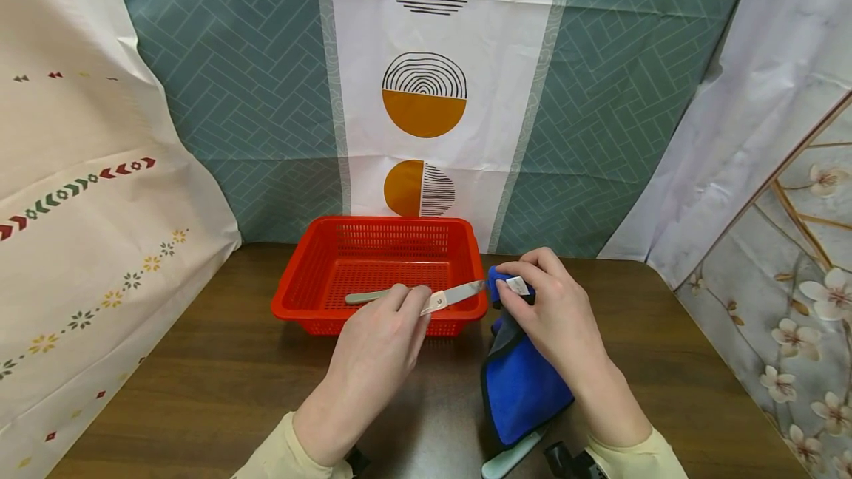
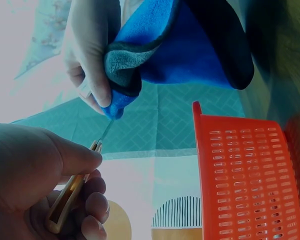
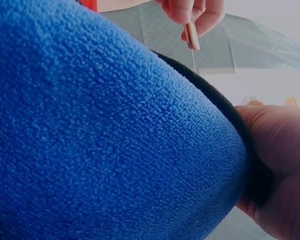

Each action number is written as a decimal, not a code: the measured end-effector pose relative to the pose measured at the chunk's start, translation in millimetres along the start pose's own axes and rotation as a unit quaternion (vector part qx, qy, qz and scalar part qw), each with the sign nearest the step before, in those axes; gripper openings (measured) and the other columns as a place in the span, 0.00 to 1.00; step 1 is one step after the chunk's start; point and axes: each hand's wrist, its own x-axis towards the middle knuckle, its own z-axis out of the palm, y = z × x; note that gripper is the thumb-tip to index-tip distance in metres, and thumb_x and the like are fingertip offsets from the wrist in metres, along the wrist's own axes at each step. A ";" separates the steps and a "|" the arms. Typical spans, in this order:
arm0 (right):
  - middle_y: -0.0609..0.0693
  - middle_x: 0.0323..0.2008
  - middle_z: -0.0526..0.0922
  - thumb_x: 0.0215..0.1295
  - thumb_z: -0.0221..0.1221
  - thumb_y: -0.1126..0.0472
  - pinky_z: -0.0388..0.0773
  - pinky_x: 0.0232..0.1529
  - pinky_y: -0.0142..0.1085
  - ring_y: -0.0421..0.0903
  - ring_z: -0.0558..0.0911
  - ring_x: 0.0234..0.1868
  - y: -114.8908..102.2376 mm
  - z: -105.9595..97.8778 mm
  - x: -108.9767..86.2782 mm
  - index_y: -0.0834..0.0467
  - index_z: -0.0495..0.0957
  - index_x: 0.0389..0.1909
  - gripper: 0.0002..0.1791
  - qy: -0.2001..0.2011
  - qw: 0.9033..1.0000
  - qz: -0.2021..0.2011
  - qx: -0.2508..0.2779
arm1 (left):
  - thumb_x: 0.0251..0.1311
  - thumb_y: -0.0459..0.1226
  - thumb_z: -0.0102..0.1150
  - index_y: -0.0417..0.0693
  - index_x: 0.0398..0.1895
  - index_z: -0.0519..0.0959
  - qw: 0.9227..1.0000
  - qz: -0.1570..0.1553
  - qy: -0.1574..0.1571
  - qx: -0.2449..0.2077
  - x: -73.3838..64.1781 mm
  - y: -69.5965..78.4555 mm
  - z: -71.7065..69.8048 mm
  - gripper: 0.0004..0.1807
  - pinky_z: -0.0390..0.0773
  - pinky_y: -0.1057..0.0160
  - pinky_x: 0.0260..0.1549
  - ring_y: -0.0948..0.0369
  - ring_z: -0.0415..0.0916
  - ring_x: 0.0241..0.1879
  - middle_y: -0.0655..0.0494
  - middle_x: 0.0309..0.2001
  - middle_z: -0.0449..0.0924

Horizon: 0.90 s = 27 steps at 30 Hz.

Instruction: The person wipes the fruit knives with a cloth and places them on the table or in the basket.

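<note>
My left hand (image 1: 382,346) grips a folding knife (image 1: 435,303) by its pale handle, the blade out and pointing right. In the left wrist view the slotted handle (image 2: 65,205) lies between thumb and curled fingers. My right hand (image 1: 555,309) pinches a bunched corner of a blue cloth (image 1: 526,386) with dark edging and a white tag (image 1: 518,285). That corner is right at the blade's tip, and the rest of the cloth hangs below the hand. In the right wrist view the cloth (image 3: 115,130) fills most of the picture.
A red plastic basket (image 1: 309,265) stands at the back of the brown table (image 1: 220,383). A grey-green handle (image 1: 362,297) shows inside it. Another pale green handle (image 1: 509,460) lies on the table, partly hidden under the cloth. Patterned curtains (image 1: 253,94) hang behind and at both sides.
</note>
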 end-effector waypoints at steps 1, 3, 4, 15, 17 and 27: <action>0.50 0.45 0.80 0.67 0.76 0.67 0.86 0.36 0.41 0.46 0.82 0.41 0.5 -0.8 0.1 0.56 0.92 0.53 0.14 0.003 1.000 0.001 -0.002 | 0.63 0.35 0.80 0.48 0.53 0.82 1.000 0.000 0.000 -0.001 -0.1 -0.1 0.0 0.19 0.74 0.67 0.21 0.63 0.69 0.24 0.57 0.32 0.77; 0.51 0.45 0.81 0.67 0.76 0.67 0.86 0.36 0.43 0.47 0.82 0.41 1.7 -2.4 0.4 0.56 0.92 0.52 0.14 0.010 1.000 0.003 -0.007 | 0.64 0.35 0.80 0.48 0.53 0.81 1.000 -0.001 0.000 -0.002 -0.3 -0.2 0.0 0.18 0.72 0.68 0.21 0.64 0.67 0.23 0.58 0.30 0.76; 0.51 0.45 0.81 0.67 0.76 0.67 0.85 0.36 0.44 0.48 0.82 0.42 2.4 -3.3 0.6 0.56 0.92 0.52 0.14 0.014 1.000 0.005 -0.008 | 0.64 0.35 0.79 0.48 0.52 0.81 1.000 -0.002 0.000 -0.003 -0.2 -0.3 0.1 0.18 0.71 0.68 0.21 0.64 0.66 0.23 0.59 0.30 0.75; 0.50 0.45 0.81 0.67 0.75 0.67 0.85 0.39 0.48 0.48 0.83 0.45 4.5 -7.6 0.9 0.55 0.92 0.51 0.13 0.028 1.000 0.006 -0.006 | 0.65 0.35 0.78 0.49 0.48 0.79 1.000 -0.002 0.007 -0.001 -0.3 -0.6 -0.2 0.16 0.69 0.69 0.20 0.64 0.63 0.22 0.59 0.28 0.72; 0.50 0.45 0.81 0.67 0.76 0.67 0.84 0.38 0.48 0.48 0.83 0.45 3.9 -8.1 0.6 0.55 0.92 0.51 0.13 0.030 1.000 0.002 -0.005 | 0.65 0.35 0.78 0.48 0.48 0.78 1.000 0.001 0.011 0.003 -0.5 -0.7 -0.2 0.16 0.68 0.69 0.19 0.64 0.63 0.22 0.59 0.28 0.71; 0.49 0.44 0.81 0.66 0.76 0.68 0.83 0.37 0.46 0.46 0.82 0.43 1.2 -10.6 1.2 0.55 0.93 0.50 0.13 0.047 0.999 -0.019 -0.001 | 0.66 0.36 0.76 0.48 0.47 0.78 1.000 0.004 0.021 0.020 0.4 -1.2 0.2 0.14 0.62 0.68 0.17 0.64 0.59 0.20 0.59 0.27 0.69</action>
